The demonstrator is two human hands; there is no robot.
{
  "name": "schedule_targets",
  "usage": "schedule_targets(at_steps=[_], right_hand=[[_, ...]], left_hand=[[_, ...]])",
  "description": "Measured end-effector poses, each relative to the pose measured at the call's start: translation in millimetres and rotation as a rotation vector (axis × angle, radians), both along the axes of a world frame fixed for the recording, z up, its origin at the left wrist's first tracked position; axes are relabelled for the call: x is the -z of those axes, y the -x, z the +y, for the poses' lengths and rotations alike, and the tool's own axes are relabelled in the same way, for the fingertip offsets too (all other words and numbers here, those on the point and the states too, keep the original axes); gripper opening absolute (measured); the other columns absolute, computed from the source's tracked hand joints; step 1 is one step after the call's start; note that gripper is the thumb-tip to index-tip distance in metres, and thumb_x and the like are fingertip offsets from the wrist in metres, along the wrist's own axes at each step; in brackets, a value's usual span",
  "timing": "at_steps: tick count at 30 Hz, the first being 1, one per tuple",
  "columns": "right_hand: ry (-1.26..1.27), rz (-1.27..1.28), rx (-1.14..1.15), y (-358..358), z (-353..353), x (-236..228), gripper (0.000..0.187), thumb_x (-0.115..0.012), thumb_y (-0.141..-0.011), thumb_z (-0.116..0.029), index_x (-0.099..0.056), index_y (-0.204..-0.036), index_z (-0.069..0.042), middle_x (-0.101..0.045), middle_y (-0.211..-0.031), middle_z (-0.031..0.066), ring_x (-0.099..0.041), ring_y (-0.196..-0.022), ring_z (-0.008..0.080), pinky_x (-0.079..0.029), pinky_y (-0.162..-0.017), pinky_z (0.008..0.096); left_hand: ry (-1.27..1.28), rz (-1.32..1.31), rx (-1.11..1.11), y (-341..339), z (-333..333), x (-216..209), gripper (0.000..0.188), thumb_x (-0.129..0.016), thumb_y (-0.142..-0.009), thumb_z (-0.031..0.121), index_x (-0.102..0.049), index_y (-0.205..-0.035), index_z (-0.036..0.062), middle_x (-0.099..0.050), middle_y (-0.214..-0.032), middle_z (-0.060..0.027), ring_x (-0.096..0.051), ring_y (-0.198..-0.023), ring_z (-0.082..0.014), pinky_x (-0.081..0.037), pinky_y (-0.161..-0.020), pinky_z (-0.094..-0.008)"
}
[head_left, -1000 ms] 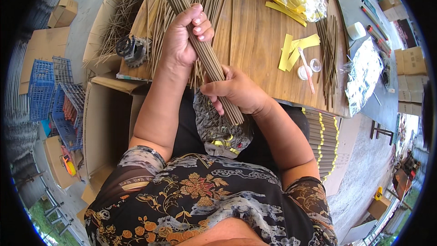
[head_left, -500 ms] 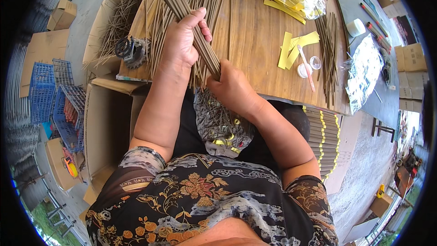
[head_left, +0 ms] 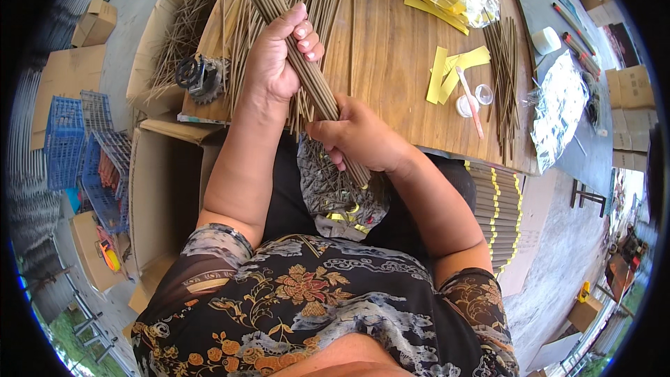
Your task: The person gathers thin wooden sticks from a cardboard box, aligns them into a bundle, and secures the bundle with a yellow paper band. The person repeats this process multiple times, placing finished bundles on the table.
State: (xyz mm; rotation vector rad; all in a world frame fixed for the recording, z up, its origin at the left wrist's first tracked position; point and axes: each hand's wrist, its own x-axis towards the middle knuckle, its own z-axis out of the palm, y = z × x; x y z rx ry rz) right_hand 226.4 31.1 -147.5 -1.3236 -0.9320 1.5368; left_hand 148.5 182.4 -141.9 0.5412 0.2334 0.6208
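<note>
Two grips (head_left: 278, 63) (head_left: 364, 137) closed around brown sticks (head_left: 315, 87)

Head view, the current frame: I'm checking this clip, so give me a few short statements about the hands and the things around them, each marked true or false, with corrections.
1. The left hand and right hand both grip the bundle of brown sticks. True.
2. The left hand grips the bundle nearer the person's body than the right. False: the right hand is nearer the body.
3. Yellow strips lie on the wooden table. True.
4. The crates at the picture's left are red. False: the crates are blue.
5. Crumpled silver foil lies to the right of the bundle. True.
</note>
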Motion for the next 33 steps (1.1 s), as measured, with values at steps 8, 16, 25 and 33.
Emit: schedule_targets(at_steps=[8,16,25,33], right_hand=[[-0.221,-0.702,0.240,7.9,3.8,12.6,0.021,-0.055,-0.074,-0.010,-0.044,-0.080,0.007,-0.054,-0.063,0.0255,-0.058,-0.061,0.0377,-0.046,-0.056,0.0421],[-0.065,-0.169,0.068,-1.2,4.4,-5.8,0.018,-0.054,-0.079,-0.013,-0.043,-0.081,0.002,-0.051,-0.057,0.0092,-0.053,-0.051,0.0157,-0.043,-0.046,0.0297],[-0.251,-0.293,0.173,-7.1,5.5,7.8,0.039,-0.066,-0.075,-0.030,-0.051,-0.092,0.002,-0.055,-0.067,0.0091,-0.055,-0.059,0.0156,-0.045,-0.053,0.0281],[-0.418,-0.627,0.365,-13.6,2.5,1.6,0.025,-0.068,-0.072,-0.026,-0.063,-0.079,-0.003,-0.058,-0.071,0.0128,-0.057,-0.065,0.0260,-0.046,-0.060,0.0331]], left_hand=[[-0.087,0.275,-0.251,-8.8,-26.9,-1.4,0.018,-0.061,-0.081,0.020,-0.049,-0.073,0.0101,-0.046,-0.057,0.0019,-0.043,-0.048,-0.0082,-0.038,-0.046,-0.0224],[0.031,0.075,-0.149,-7.2,-24.1,-6.5,0.026,-0.065,-0.078,0.027,-0.046,-0.072,0.0102,-0.047,-0.060,-0.0011,-0.045,-0.049,-0.0122,-0.038,-0.046,-0.0247],[-0.068,0.115,-0.158,-6.1,-22.4,-3.3,0.026,-0.064,-0.079,0.029,-0.046,-0.072,0.0107,-0.044,-0.060,-0.0014,-0.043,-0.051,-0.0121,-0.038,-0.047,-0.0240],[-0.079,0.188,-0.172,-6.9,-21.8,3.9,0.029,-0.062,-0.080,0.032,-0.045,-0.070,0.0106,-0.045,-0.063,-0.0022,-0.043,-0.054,-0.0123,-0.039,-0.049,-0.0253]])
